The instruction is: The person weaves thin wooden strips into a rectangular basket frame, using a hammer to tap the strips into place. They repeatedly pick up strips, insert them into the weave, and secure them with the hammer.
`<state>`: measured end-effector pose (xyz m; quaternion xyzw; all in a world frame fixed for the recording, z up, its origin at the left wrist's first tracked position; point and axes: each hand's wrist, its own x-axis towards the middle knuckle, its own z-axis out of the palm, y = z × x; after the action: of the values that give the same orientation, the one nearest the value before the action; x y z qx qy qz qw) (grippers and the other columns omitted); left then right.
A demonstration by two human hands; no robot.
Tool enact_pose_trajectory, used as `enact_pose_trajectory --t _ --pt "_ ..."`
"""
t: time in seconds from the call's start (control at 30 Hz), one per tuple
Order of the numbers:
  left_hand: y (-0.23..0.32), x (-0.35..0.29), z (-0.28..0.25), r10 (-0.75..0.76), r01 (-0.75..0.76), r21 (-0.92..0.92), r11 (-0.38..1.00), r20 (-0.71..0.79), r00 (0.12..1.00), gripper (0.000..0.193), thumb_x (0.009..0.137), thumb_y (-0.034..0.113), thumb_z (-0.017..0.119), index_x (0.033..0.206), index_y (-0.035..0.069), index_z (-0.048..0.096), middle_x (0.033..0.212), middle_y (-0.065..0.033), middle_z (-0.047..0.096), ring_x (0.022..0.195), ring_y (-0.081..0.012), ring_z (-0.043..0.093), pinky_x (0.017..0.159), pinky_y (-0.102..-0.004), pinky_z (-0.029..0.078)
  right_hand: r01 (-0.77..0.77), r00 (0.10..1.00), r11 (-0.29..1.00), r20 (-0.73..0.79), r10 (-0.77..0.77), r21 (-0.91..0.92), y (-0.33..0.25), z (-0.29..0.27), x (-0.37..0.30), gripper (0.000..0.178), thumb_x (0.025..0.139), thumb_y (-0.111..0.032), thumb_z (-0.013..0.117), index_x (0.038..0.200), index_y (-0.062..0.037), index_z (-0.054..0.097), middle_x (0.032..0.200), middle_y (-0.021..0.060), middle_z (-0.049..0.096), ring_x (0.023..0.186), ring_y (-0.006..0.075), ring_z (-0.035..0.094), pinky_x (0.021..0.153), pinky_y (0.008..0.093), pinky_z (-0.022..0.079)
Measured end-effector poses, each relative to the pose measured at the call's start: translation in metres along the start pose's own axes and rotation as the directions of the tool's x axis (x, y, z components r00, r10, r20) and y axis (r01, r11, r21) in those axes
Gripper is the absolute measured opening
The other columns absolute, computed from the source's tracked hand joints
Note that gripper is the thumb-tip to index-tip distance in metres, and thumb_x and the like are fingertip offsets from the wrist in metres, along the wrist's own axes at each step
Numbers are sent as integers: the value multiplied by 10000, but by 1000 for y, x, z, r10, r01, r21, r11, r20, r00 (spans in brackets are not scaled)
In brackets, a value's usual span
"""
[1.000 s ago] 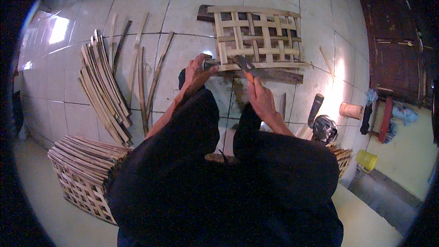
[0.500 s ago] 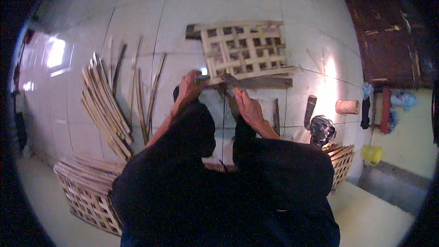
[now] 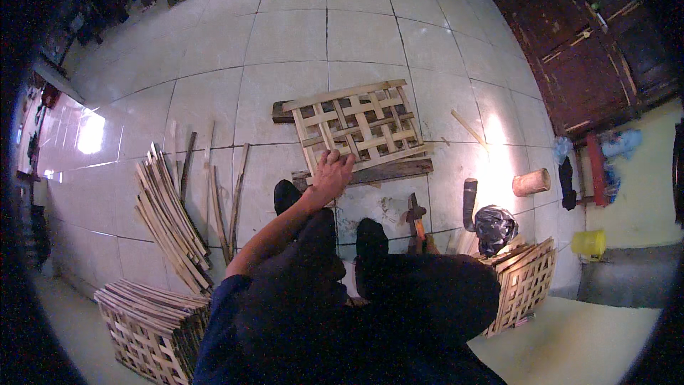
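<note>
A woven lattice panel [image 3: 370, 115] of pale flat strips, perhaps bamboo, rests tilted on two dark wooden bars. One is the near bar [image 3: 399, 170]; the end of the far bar [image 3: 282, 112] pokes out at left. My left hand [image 3: 333, 174] grips the panel's near edge with curled fingers. Down by my right foot, my right hand [image 3: 429, 244] is closed around the orange handle of a hammer [image 3: 417, 212], its head pointing away from me. My knee hides most of that hand.
Loose strips [image 3: 171, 214] lie in a bundle at left. Stacked lattice panels stand at near left [image 3: 153, 328] and near right [image 3: 524, 285]. On the right are a black plastic bundle [image 3: 496, 229], a dark curved tube [image 3: 469, 203], a wooden cylinder [image 3: 531, 182] and a yellow container [image 3: 588, 243].
My right hand has moved from the panel's near edge back toward my right knee with the hammer. My left hand has shifted right along that edge. The whole view has tilted.
</note>
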<state>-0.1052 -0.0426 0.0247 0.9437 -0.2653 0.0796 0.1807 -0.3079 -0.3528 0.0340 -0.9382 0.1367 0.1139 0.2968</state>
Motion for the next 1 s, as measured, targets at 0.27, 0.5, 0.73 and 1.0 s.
enact_pose_trajectory --t 0.27,0.5,0.73,1.0 --pt "-7 25 -60 92 -73 130 989 -151 984 388 812 217 646 1161 74 555 1037 -113 605 1074 -295 505 949 -467 383 87 996 996 27 -87 4 39 30 2 257 919 -279 528 1052 -60 537 872 174 626 697 339 608 608 454 486" --pt "-43 76 -152 -58 -37 -250 968 -362 930 249 824 196 666 1052 99 677 917 -95 643 912 -271 596 767 -384 498 178 972 964 -119 -204 -196 69 32 5 253 890 -238 558 1056 -47 556 962 164 611 759 333 605 668 456 505" --pt "-69 30 -217 -535 106 -986 131 20 845 297 964 188 535 1214 35 583 1121 -63 640 929 -133 625 779 -301 539 399 809 917 -464 -362 -21 -125 -49 98 312 964 -252 502 1133 1 572 1000 215 587 958 377 566 833 447 460" --pt "-52 -49 -137 -502 50 -931 -362 240 831 361 994 254 485 1298 60 488 1241 -97 590 1031 -223 619 797 -382 568 204 977 812 -66 -201 547 -249 -54 145 474 989 -381 440 1209 28 534 1133 241 595 1039 413 572 879 454 462"
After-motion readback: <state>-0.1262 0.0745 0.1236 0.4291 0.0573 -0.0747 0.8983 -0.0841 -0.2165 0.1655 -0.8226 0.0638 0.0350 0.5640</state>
